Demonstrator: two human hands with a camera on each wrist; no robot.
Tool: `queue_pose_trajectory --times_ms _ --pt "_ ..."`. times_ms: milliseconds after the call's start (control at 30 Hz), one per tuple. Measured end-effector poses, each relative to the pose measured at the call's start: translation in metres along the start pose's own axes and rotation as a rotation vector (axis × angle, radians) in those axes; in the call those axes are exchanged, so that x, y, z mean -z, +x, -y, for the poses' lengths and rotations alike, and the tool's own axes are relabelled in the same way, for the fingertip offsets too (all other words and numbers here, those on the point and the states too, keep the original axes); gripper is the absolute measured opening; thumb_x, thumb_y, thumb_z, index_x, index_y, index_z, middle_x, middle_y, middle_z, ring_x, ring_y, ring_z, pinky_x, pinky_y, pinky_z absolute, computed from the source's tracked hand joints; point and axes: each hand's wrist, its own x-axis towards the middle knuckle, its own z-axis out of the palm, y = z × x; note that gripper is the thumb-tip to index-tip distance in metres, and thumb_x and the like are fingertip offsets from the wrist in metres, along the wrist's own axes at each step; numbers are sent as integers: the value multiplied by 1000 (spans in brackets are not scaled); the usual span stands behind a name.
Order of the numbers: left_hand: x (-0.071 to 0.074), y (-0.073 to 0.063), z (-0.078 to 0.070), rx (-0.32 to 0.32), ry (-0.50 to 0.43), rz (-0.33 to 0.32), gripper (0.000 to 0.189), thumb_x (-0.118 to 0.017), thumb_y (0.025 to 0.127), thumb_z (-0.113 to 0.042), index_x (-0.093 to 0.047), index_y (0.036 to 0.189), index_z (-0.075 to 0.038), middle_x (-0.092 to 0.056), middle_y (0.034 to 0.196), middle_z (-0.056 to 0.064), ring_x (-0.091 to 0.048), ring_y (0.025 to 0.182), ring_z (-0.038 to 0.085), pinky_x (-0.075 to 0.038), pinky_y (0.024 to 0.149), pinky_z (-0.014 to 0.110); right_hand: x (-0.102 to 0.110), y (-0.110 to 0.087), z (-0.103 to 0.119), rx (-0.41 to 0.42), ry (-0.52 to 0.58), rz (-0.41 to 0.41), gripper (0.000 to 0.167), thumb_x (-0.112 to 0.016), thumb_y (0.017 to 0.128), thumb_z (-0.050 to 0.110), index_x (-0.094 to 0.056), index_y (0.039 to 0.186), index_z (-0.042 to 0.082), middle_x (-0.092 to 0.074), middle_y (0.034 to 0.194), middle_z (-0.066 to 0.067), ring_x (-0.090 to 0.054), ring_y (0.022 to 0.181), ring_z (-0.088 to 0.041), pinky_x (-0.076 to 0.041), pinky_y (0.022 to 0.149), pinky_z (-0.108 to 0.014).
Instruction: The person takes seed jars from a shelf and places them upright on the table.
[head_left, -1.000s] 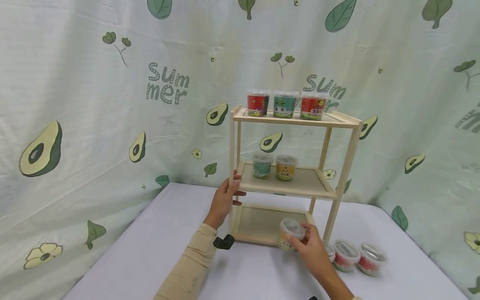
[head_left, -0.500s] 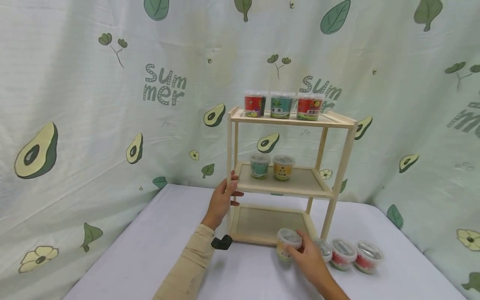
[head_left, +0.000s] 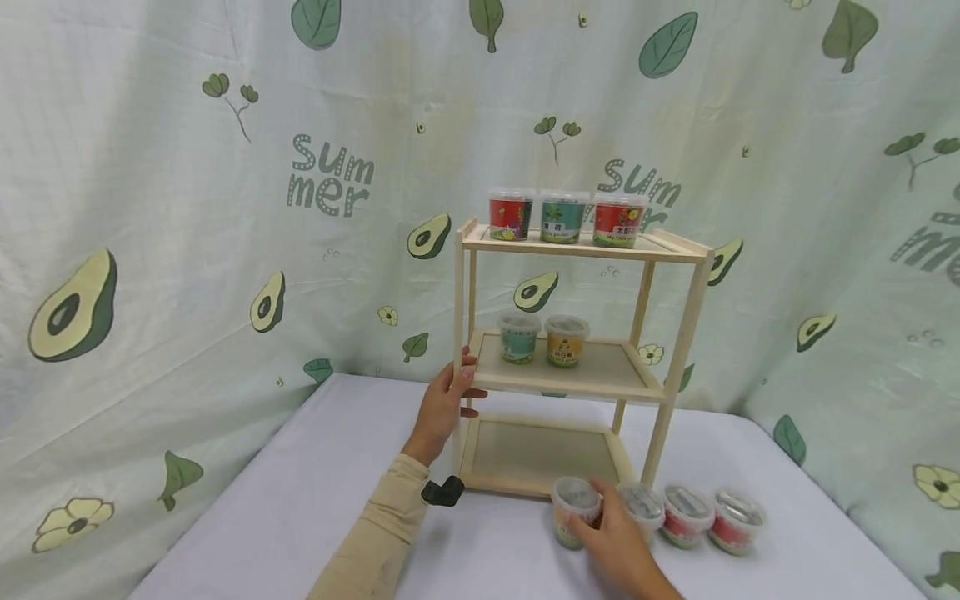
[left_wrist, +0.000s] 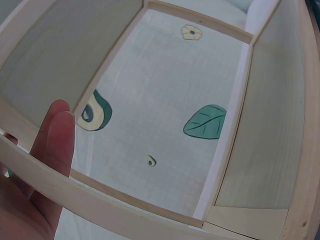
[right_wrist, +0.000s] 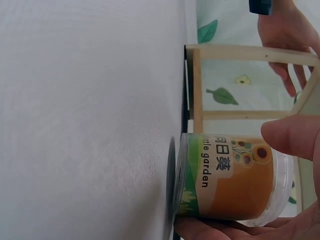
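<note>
My right hand (head_left: pixel 621 540) grips a small clear-lidded tub (right_wrist: pixel 237 185) with an orange sunflower label, thumb on one side and fingers on the other. In the right wrist view the tub's base is right at the white tabletop, in front of the rack's bottom shelf. My left hand (head_left: pixel 437 414) holds the left front post of a three-tier wooden rack (head_left: pixel 600 377) at middle-shelf height. Its fingers (left_wrist: pixel 61 142) reach past the post in the left wrist view. A teal tub (head_left: pixel 518 340) and another orange tub (head_left: pixel 565 343) stand on the middle shelf.
Along the top shelf stand a red tub (head_left: pixel 510 218), a teal tub (head_left: pixel 562 220) and another red tub (head_left: pixel 617 223). Right of my right hand, a lidded tub (head_left: pixel 643 503) and two pink-red tubs (head_left: pixel 686 525) (head_left: pixel 737 530) line the table. A printed curtain (head_left: pixel 375 275) hangs behind.
My right hand has brought the orange tub down and toward me, from the bottom shelf's front edge to the tabletop. The left hand stays on the post.
</note>
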Motion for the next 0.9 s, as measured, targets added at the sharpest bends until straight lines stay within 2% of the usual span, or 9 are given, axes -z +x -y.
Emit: queue_pose_trajectory --times_ms 233,500,700,900 --pt "1 0 -1 -22 1 14 48 -50 103 -49 -56 140 -20 -43 155 -8 -68 101 29 -57 69 41 3 -3 0 -20 3 20 86 -77 88 34 -31 144 -12 -56 128 -33 -58 117 -39 -48 94 -54" --pt "2 0 -1 -18 12 4 45 -49 105 -47 -56 140 -20 -44 154 -6 -68 100 27 -57 69 40 7 -5 1 0 -4 25 88 -77 88 38 -32 144 -14 -52 134 -34 -55 122 -42 -45 99 -57" --pt "2 0 2 -13 17 7 45 -50 104 -48 -56 140 -21 -49 149 -8 -68 100 28 -57 69 41 9 -7 -2 -36 -11 49 90 -75 89 42 -30 146 -12 -53 133 -33 -57 119 -40 -48 96 -55" --pt "1 0 2 -18 8 8 46 -51 104 -48 -57 140 -20 -47 151 -7 -68 100 30 -57 68 41 10 -7 -3 -52 -88 40 93 -75 87 47 -32 146 -11 -60 126 -29 -62 110 -35 -50 89 -54"
